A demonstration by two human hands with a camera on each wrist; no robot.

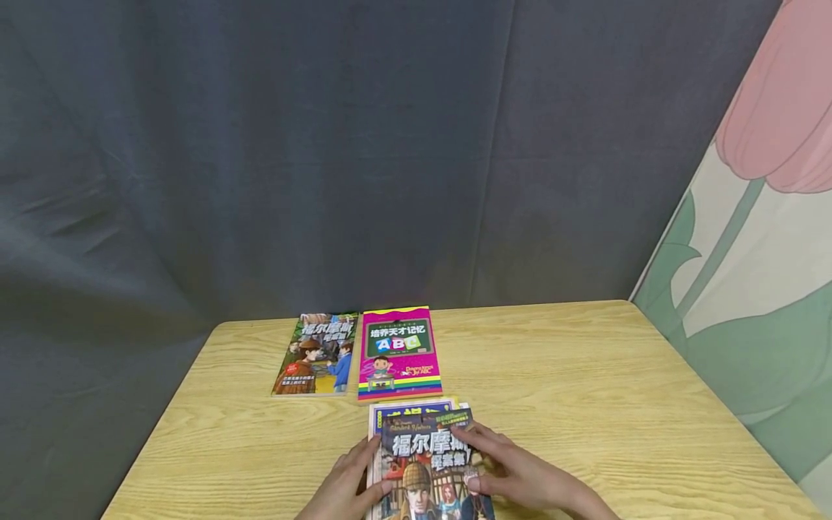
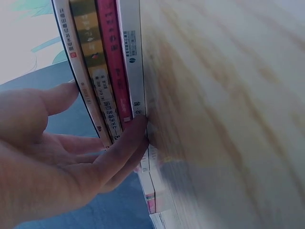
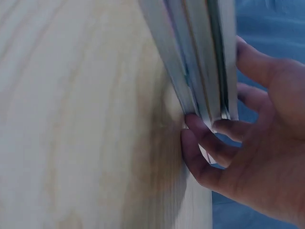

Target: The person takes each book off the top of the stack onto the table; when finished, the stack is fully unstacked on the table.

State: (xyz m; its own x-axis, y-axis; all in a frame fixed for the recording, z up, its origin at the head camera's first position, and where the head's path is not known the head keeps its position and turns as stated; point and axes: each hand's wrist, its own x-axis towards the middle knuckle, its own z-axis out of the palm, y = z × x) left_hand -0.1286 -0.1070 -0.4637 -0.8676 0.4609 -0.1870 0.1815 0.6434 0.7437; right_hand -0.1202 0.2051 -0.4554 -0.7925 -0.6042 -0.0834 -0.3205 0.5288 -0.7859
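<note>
A stack of books (image 1: 425,462) lies at the table's front, topped by a dark comic-style cover with a figure in a checked cap. A blue-and-white cover (image 1: 375,426) peeks out beneath it. My left hand (image 1: 347,480) grips the stack's left side; in the left wrist view its thumb is at the top book and its fingertips reach the lowest spine (image 2: 131,43). From the right side my right hand (image 1: 520,469) holds the stack, thumb and index finger over the cover's edge. Its lower fingers (image 3: 193,152) touch the page edges (image 3: 198,57) near the tabletop.
Behind the stack lie a pink ABC book (image 1: 425,365) and, left of it, a green illustrated book (image 1: 318,354). All rest on a light wooden table (image 1: 585,375). A dark curtain (image 1: 325,159) hangs behind, and a tulip-patterned cloth (image 1: 767,303) is on the right.
</note>
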